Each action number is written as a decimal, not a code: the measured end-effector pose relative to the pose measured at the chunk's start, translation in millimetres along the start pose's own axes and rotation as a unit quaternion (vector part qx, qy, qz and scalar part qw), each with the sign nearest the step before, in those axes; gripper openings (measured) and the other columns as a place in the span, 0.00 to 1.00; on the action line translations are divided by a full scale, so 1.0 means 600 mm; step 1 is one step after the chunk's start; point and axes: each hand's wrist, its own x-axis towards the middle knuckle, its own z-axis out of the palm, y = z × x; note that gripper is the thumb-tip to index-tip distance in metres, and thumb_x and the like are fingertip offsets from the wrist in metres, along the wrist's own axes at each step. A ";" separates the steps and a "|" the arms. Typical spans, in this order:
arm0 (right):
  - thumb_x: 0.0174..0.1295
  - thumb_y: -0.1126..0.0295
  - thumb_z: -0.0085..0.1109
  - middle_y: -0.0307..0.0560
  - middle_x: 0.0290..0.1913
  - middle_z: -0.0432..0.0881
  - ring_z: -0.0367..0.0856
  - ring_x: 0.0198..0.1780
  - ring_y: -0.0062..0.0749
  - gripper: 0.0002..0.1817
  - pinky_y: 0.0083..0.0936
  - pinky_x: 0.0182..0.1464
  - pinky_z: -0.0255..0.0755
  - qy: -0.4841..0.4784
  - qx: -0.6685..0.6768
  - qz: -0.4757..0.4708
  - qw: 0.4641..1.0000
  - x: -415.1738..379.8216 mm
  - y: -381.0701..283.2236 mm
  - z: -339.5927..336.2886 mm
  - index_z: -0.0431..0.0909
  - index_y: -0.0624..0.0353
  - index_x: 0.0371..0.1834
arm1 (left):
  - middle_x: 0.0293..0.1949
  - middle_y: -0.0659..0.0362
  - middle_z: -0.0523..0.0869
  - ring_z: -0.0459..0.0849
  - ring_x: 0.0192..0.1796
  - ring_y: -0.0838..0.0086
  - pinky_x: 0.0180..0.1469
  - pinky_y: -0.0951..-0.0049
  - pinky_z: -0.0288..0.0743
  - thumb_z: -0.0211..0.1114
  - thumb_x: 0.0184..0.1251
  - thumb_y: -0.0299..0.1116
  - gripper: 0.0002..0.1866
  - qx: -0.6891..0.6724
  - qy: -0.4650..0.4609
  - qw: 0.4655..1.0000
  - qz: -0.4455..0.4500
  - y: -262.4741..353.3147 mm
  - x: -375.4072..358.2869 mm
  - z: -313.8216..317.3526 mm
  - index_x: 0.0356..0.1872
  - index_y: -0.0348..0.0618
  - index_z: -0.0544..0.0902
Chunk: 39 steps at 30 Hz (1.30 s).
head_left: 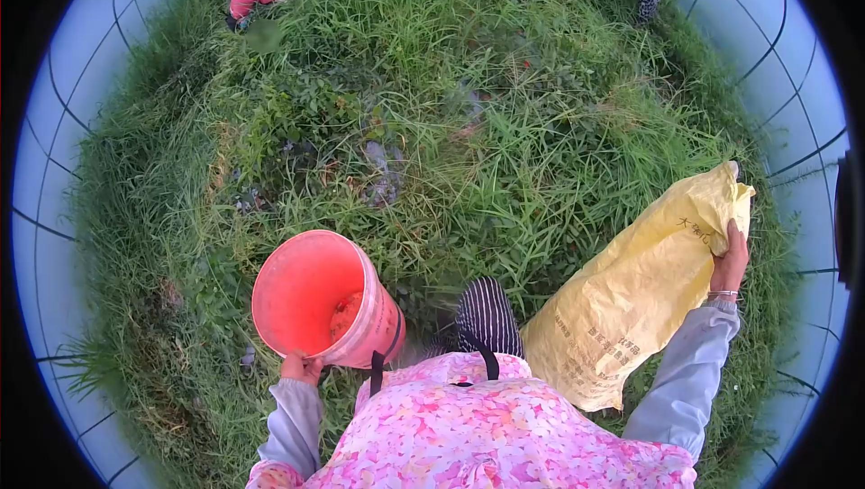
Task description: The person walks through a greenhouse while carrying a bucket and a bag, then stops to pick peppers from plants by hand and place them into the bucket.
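Yellow sack point(635, 295), slanting at your right, looks light and limp, best held by its bunched upper end, where your right grip point(732, 259) is closed; pink bucket point(302, 286) at your left appears stiff, best taken by the rim your left grip point(301, 369) clasps.

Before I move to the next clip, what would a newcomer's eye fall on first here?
Probably the red bucket, its wide mouth tipped into view left of centre, with the left hand at its rim. Then the yellow sack slanting across the right side, its upper end in the right hand, and the pink floral garment at bottom centre.
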 end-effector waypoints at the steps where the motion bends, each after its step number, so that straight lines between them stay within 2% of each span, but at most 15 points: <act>1: 0.59 0.65 0.55 0.40 0.46 0.76 0.76 0.43 0.24 0.17 0.21 0.41 0.71 0.019 -0.017 -0.009 1.000 0.006 0.013 -0.004 0.72 0.61 0.48 | 0.27 0.50 0.78 0.77 0.20 0.67 0.16 0.80 0.75 0.48 0.50 0.22 0.12 0.000 -0.004 1.000 0.006 0.013 0.003 0.012 0.37 0.33 0.71; 4: 0.58 0.64 0.56 0.35 0.36 0.76 0.72 0.35 0.16 0.11 0.16 0.32 0.67 0.094 -0.091 -0.050 0.990 0.013 0.042 0.006 0.75 0.58 0.40 | 0.26 0.50 0.78 0.77 0.20 0.67 0.16 0.80 0.75 0.48 0.50 0.22 0.12 0.013 -0.021 1.000 0.019 0.049 -0.019 0.046 0.37 0.34 0.71; 6: 0.58 0.65 0.56 0.33 0.31 0.74 0.70 0.31 0.14 0.09 0.15 0.30 0.65 0.110 -0.171 -0.014 0.979 0.022 0.066 0.000 0.75 0.58 0.34 | 0.26 0.51 0.78 0.77 0.20 0.67 0.16 0.80 0.75 0.48 0.50 0.22 0.12 0.009 -0.034 0.999 0.035 0.069 -0.021 0.071 0.38 0.34 0.71; 9: 0.57 0.66 0.56 0.30 0.25 0.70 0.64 0.26 0.12 0.08 0.14 0.26 0.59 0.138 -0.085 -0.064 0.985 0.050 0.133 0.011 0.73 0.57 0.26 | 0.27 0.51 0.79 0.77 0.20 0.68 0.17 0.80 0.75 0.47 0.50 0.22 0.12 0.002 -0.038 0.998 0.055 0.102 -0.006 0.101 0.38 0.34 0.71; 13: 0.58 0.68 0.54 0.28 0.24 0.64 0.58 0.26 0.12 0.11 0.15 0.27 0.55 0.168 -0.131 -0.048 0.976 0.102 0.182 0.032 0.67 0.56 0.20 | 0.28 0.50 0.79 0.78 0.22 0.66 0.20 0.75 0.78 0.46 0.51 0.23 0.12 0.012 -0.027 0.998 0.062 0.158 0.057 0.181 0.39 0.34 0.71; 16: 0.59 0.68 0.53 0.29 0.25 0.66 0.60 0.28 0.12 0.10 0.15 0.29 0.56 0.176 -0.163 -0.054 0.969 0.126 0.206 0.051 0.69 0.57 0.22 | 0.30 0.50 0.79 0.79 0.25 0.65 0.22 0.73 0.79 0.46 0.52 0.23 0.13 0.033 -0.043 0.994 0.098 0.193 0.098 0.322 0.39 0.35 0.71; 19: 0.60 0.67 0.53 0.33 0.30 0.72 0.67 0.32 0.16 0.07 0.15 0.34 0.62 0.184 -0.110 0.003 0.977 0.157 0.189 0.056 0.74 0.61 0.33 | 0.31 0.52 0.80 0.80 0.28 0.65 0.23 0.74 0.78 0.47 0.52 0.23 0.14 0.085 -0.035 0.994 0.058 0.213 0.171 0.446 0.41 0.38 0.72; 22: 0.59 0.63 0.54 0.39 0.39 0.77 0.73 0.39 0.22 0.13 0.16 0.41 0.64 0.230 -0.069 0.059 0.969 0.201 0.169 0.079 0.75 0.61 0.41 | 0.29 0.52 0.80 0.79 0.26 0.66 0.22 0.73 0.78 0.48 0.51 0.23 0.12 0.108 -0.047 0.992 0.047 0.229 0.213 0.567 0.39 0.36 0.73; 23: 0.58 0.59 0.53 0.42 0.46 0.76 0.75 0.43 0.28 0.18 0.21 0.43 0.66 0.279 -0.104 0.089 0.951 0.208 0.137 0.123 0.74 0.61 0.45 | 0.29 0.52 0.80 0.79 0.25 0.66 0.22 0.73 0.78 0.49 0.51 0.23 0.12 0.113 -0.054 0.991 0.042 0.234 0.215 0.598 0.38 0.35 0.73; 26: 0.59 0.59 0.53 0.44 0.50 0.75 0.76 0.48 0.32 0.21 0.28 0.43 0.72 0.253 0.061 0.108 0.960 0.280 0.125 0.157 0.72 0.61 0.50 | 0.26 0.51 0.80 0.79 0.21 0.67 0.19 0.74 0.78 0.49 0.51 0.23 0.11 0.144 -0.066 0.986 0.054 0.255 0.203 0.685 0.36 0.34 0.74; 29: 0.59 0.61 0.52 0.47 0.51 0.75 0.76 0.48 0.34 0.20 0.29 0.45 0.73 0.236 0.139 0.071 0.959 0.348 0.100 0.207 0.71 0.63 0.51 | 0.25 0.51 0.80 0.78 0.19 0.68 0.16 0.76 0.76 0.50 0.51 0.23 0.11 0.102 -0.082 0.991 0.038 0.273 0.236 0.735 0.36 0.33 0.74; 33: 0.61 0.63 0.52 0.49 0.50 0.75 0.76 0.48 0.36 0.20 0.30 0.46 0.74 0.240 0.121 -0.037 0.963 0.424 0.017 0.239 0.70 0.65 0.52 | 0.26 0.50 0.80 0.78 0.20 0.66 0.17 0.76 0.76 0.49 0.51 0.22 0.11 0.061 -0.113 0.991 0.033 0.323 0.215 0.767 0.36 0.32 0.74; 36: 0.64 0.67 0.47 0.51 0.56 0.70 0.71 0.54 0.37 0.19 0.31 0.51 0.72 0.241 0.177 -0.098 0.949 0.421 -0.117 0.348 0.66 0.62 0.56 | 0.28 0.49 0.80 0.78 0.21 0.66 0.17 0.75 0.76 0.48 0.51 0.22 0.11 0.044 -0.069 0.995 0.055 0.361 0.253 0.763 0.36 0.33 0.73; 38: 0.65 0.68 0.45 0.51 0.59 0.65 0.68 0.57 0.38 0.19 0.30 0.54 0.69 0.173 0.026 -0.233 0.957 0.458 -0.118 0.311 0.63 0.61 0.58 | 0.29 0.50 0.80 0.79 0.26 0.65 0.20 0.75 0.77 0.48 0.51 0.23 0.12 0.043 -0.105 0.991 0.070 0.381 0.277 0.768 0.37 0.33 0.73; 39: 0.65 0.69 0.44 0.51 0.60 0.64 0.67 0.57 0.38 0.19 0.30 0.55 0.68 0.210 -0.125 -0.292 0.925 0.455 -0.134 0.327 0.62 0.61 0.59 | 0.29 0.50 0.80 0.80 0.26 0.64 0.21 0.74 0.78 0.48 0.51 0.23 0.12 0.049 -0.106 0.991 0.067 0.389 0.280 0.779 0.37 0.34 0.73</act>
